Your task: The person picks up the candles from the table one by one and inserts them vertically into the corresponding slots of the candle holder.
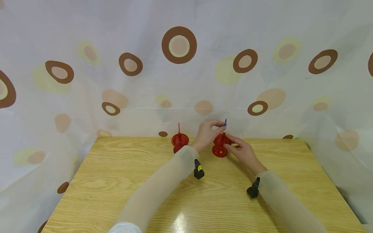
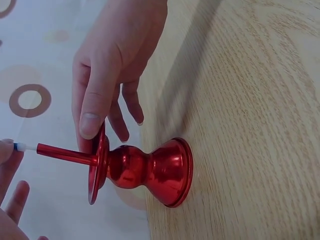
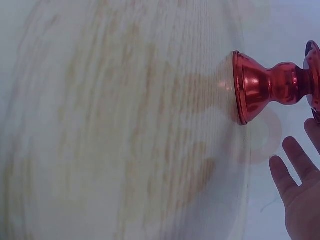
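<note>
A red metallic candle holder (image 1: pixel 220 151) stands upright on the table towards its back edge, with a wide dish and a thin tube on top. My right hand (image 1: pixel 244 154) grips the dish's rim, thumb on top in the left wrist view. Just above the tube, my left hand (image 1: pixel 207 133) pinches a small blue candle (image 1: pixel 225 121). The candle's white lower end (image 2: pixel 30 147) points at the tube's mouth, close to it in the left wrist view. Left of this stands a second red candle holder (image 1: pixel 176 141) bearing a pink candle (image 1: pixel 179 128), partly behind my left forearm.
The wooden table (image 1: pixel 204 200) spreads out in front of both holders. Behind its back edge hangs a white curtain (image 1: pixel 180 84) printed with brown rings and pale spots. Black wrist cameras are strapped on both forearms.
</note>
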A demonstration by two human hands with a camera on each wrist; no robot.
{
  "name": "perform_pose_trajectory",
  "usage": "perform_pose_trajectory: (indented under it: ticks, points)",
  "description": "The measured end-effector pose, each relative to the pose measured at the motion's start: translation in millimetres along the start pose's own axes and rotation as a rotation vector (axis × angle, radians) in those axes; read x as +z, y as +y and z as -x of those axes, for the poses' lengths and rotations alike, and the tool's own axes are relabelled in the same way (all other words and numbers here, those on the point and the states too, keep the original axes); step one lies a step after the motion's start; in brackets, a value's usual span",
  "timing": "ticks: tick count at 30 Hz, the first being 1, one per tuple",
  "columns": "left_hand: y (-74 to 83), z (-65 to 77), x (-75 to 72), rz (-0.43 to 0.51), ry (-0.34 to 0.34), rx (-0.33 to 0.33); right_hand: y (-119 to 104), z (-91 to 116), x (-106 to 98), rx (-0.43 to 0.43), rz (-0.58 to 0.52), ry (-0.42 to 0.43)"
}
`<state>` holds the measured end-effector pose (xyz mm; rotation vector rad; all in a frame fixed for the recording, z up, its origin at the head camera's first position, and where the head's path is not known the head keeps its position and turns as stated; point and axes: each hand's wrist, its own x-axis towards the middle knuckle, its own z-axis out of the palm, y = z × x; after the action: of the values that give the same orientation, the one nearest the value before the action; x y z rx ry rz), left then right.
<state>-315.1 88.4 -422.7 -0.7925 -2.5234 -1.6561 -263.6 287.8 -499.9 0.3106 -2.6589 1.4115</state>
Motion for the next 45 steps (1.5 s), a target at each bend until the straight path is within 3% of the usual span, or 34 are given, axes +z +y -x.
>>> perform_pose_trajectory:
  ticks: [12, 24, 36, 45]
  points:
    - [-8.1, 0.2, 0.4, -0.073, 0.007, 0.026, -1, 0, 2, -0.003, 0.001, 0.0]
    - [-11.8, 1.8, 0.8, -0.078, 0.011, 0.031, -2, 0, 2, -0.005, 0.006, -0.008]
    - [-10.9, 1.5, -0.3, -0.061, -0.037, 0.015, -1, 0, 2, -0.005, 0.006, -0.002]
    - [-9.9, 0.5, -0.3, -0.105, -0.049, 0.03, -1, 0, 3, 0.013, 0.008, -0.001]
